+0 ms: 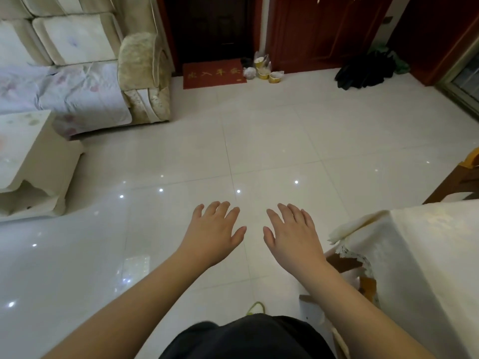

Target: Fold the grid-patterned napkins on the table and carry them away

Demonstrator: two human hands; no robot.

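Note:
My left hand [215, 229] and my right hand [293, 234] are stretched out side by side, palms down, over the pale tiled floor. Their fingers are straight and spread, and neither hand holds anything. A table [425, 255] covered with a cream tablecloth stands at the lower right, beside my right forearm. No grid-patterned napkin shows in this view.
A cream sofa [85, 73] with a floral cover fills the upper left, with a white side table [28, 161] in front of it. A red doormat [213, 73], yellow-rimmed bowls [264, 69] and a dark heap [363, 71] lie by the red doors. A wooden chair [458, 182] stands at right.

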